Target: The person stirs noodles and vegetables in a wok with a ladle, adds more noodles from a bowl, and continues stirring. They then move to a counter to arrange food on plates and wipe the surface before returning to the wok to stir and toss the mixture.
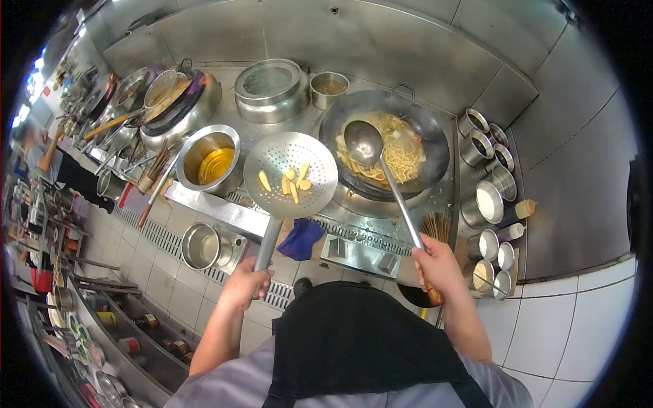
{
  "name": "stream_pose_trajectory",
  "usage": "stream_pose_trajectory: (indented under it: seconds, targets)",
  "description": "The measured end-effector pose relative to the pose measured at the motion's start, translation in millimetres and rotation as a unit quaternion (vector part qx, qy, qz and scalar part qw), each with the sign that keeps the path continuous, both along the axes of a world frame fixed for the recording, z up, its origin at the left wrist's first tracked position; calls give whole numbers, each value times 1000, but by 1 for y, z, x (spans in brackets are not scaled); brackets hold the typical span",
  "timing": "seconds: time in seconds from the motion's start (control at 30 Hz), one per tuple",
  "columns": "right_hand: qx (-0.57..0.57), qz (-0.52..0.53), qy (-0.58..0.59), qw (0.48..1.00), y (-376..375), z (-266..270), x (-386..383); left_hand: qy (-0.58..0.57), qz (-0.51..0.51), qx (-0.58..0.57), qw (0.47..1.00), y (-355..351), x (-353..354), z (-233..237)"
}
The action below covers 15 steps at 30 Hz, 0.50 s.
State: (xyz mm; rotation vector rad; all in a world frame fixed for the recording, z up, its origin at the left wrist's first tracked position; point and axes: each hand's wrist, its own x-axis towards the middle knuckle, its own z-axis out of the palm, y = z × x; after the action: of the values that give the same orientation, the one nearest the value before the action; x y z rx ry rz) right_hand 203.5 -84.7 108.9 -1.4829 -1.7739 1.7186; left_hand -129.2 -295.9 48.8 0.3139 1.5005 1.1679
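My left hand point(246, 282) is closed round the handle of a perforated metal skimmer point(262, 163), with several yellow pieces point(290, 174) lying in its bowl. Closed on the wooden end of a long steel ladle point(364, 141) is my right hand point(436, 262). The ladle's bowl rests over noodles point(398, 160) with bits of vegetable, inside a dark wok point(435, 122). To the left of the skimmer stands a metal pot point(230, 136) holding golden liquid point(216, 165).
Steel containers point(475, 151) line the right side, beside squeeze bottles point(524, 209). A lidded pot point(269, 88) and small pot point(329, 85) stand behind. A blue cloth point(300, 239) hangs at the front edge. At far left another person point(61, 163) stands.
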Motion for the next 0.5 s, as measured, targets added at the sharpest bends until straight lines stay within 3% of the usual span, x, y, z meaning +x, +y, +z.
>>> stream_pose_trajectory:
  seconds: [0.07, 0.17, 0.23, 0.27, 0.33, 0.37, 0.43, 0.5]
  targets:
    - [-20, 5, 9, 1000, 11, -17, 1, 3, 1, 3, 1000, -1, -1, -2]
    - [55, 26, -69, 996, 23, -47, -2, -3, 0, 9, 1000, -4, -1, -5]
    - [249, 33, -134, 959, 20, -58, -5, -11, 4, 14, 1000, -6, -3, -5]
    - [249, 35, -133, 959, 15, -49, -10, -11, 3, 12, 1000, -7, -3, -5]
    - [134, -38, -72, 988, -2, -18, -18, -13, 3, 9, 1000, -8, -2, -5]
    - [134, -37, -73, 988, -4, -9, -16, -15, 4, 9, 1000, -8, -3, -6]
    - [6, -22, -22, 1000, -4, 4, -12, -16, 3, 10, 1000, -8, -4, -6]
    - [6, -15, -28, 999, -6, 2, -14, -20, -6, -2, 1000, -7, -7, -6]
